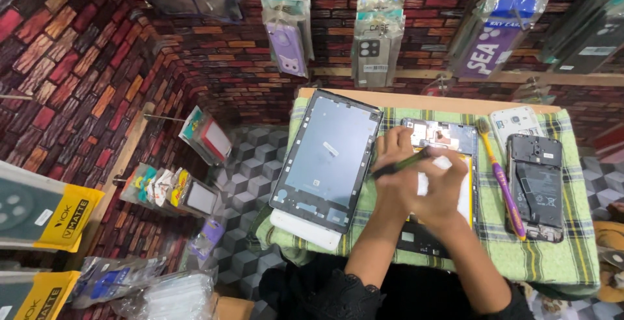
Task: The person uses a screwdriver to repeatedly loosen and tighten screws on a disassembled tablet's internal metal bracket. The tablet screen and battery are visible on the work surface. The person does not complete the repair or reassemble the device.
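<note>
An opened phone (448,137) with a yellow battery lies on a green checked cloth (552,255). Both my hands rest over it. My left hand (398,164) pinches a thin dark tool (402,163) that points left across the phone. My right hand (439,193) presses on the phone body and a small white piece shows by its fingers. Most of the phone's middle is hidden under my hands.
A grey tablet frame (328,157) lies to the left on a white slab (305,230). To the right lie a purple toothbrush (502,183), an opened black phone (535,187) and a white phone (517,122). Packaged phone cases (287,34) hang on the brick-pattern walls.
</note>
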Demonstrator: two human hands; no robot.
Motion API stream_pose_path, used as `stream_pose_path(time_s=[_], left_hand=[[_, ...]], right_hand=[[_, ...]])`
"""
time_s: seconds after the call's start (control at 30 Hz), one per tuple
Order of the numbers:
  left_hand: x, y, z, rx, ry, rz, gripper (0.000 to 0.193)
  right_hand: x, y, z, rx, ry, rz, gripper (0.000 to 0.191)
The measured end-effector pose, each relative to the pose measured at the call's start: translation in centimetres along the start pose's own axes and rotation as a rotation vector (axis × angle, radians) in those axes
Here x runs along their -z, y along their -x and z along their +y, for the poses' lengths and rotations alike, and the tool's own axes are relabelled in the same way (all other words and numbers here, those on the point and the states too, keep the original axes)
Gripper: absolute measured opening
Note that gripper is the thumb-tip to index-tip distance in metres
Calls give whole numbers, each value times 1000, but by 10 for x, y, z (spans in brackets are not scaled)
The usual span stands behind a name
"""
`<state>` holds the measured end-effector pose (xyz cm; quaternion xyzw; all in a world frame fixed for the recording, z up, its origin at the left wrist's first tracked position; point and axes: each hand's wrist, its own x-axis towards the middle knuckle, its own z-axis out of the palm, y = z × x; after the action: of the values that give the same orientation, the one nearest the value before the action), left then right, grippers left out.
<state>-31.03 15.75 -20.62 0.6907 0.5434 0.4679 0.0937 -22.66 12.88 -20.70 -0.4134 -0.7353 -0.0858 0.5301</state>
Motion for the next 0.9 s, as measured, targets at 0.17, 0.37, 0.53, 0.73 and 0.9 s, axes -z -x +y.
stream_pose_path(time_s=[0.17,0.37,0.53,0.73,0.9], left_hand=[[7,-1,-6,4,-85,-69,41],[15,1,3,-21,-205,9,32],[31,2,0,-35,-236,-60,32],[42,3,-2,-42,-337,-123,33],[41,3,5,-47,-368,-171,35]], right_hand=[[-19,-35,-67,251,-443,11,81],[-46,-30,-105,136,-610,-178,72],[-67,-6,-93,38,-834,-232,70],[-52,4,-70,59,-326,-177,71],[-52,9,-72,-35,-481,-246,72]])
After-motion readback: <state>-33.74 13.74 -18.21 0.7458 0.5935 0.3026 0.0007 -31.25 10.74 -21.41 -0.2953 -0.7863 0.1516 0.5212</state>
